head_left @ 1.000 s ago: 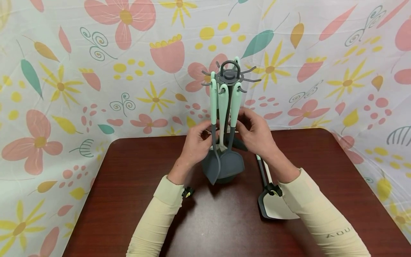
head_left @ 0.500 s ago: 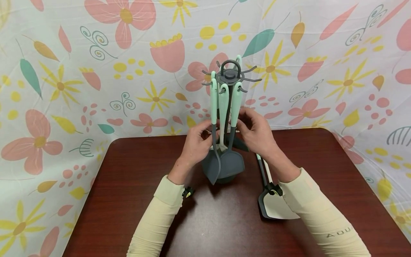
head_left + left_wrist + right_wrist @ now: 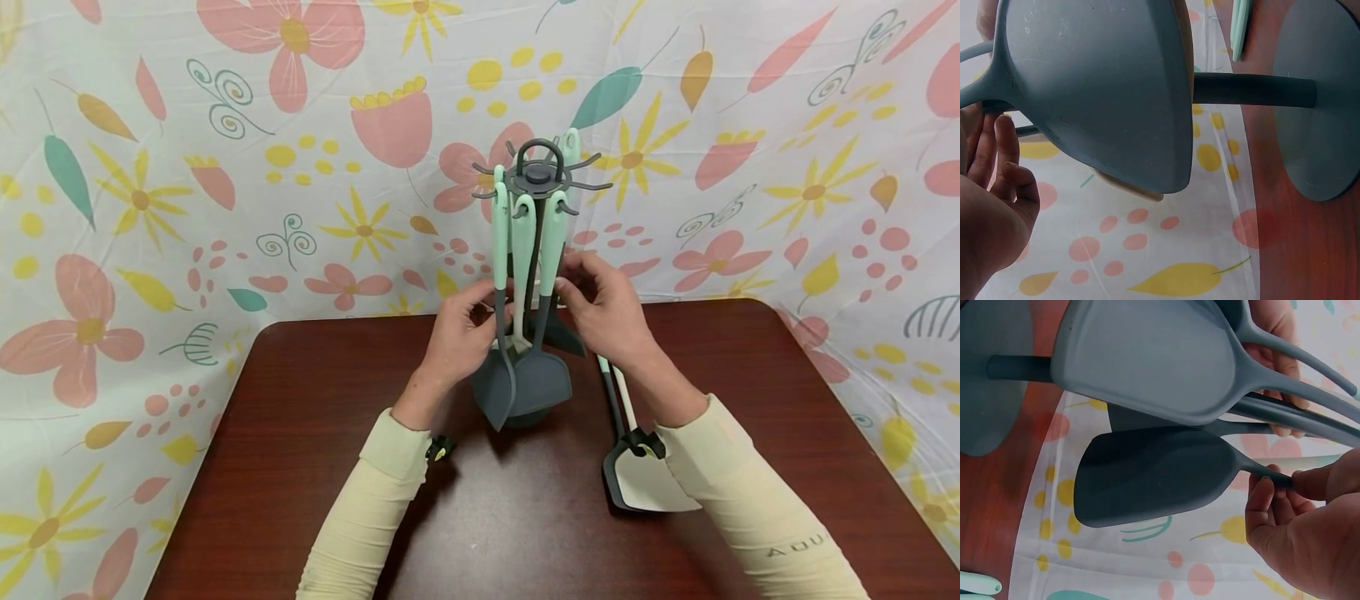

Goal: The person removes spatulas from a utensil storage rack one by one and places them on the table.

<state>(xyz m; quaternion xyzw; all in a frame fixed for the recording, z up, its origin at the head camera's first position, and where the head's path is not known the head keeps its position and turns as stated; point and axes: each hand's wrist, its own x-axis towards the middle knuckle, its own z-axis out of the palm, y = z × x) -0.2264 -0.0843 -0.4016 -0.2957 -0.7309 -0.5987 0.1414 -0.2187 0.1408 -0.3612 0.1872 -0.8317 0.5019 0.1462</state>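
A dark grey utensil stand (image 3: 537,177) with a ring of hooks stands upright, several mint-handled utensils hanging from it. Behind its right side, my right hand (image 3: 607,308) pinches a spatula by its thin neck; the dark blade (image 3: 1154,475) shows plainly in the right wrist view. The spatula's mint handle (image 3: 572,146) rises beside the hooks at the back. My left hand (image 3: 459,333) curls its fingers round the stand's pole among the utensils, partly hidden by them. A grey turner (image 3: 542,383) hangs in front, its broad blade (image 3: 1097,94) filling much of the left wrist view.
On the brown table (image 3: 315,467), to the right of the stand, lie a grey utensil and a white-bladed one (image 3: 652,482), partly under my right wrist. The stand's round base (image 3: 1322,137) rests on the table. A flowered cloth (image 3: 225,167) hangs behind.
The spatula in my right hand has shifted right, its handle top moving out from behind the ring of hooks. My right hand has moved slightly right; the left hand stays in place.
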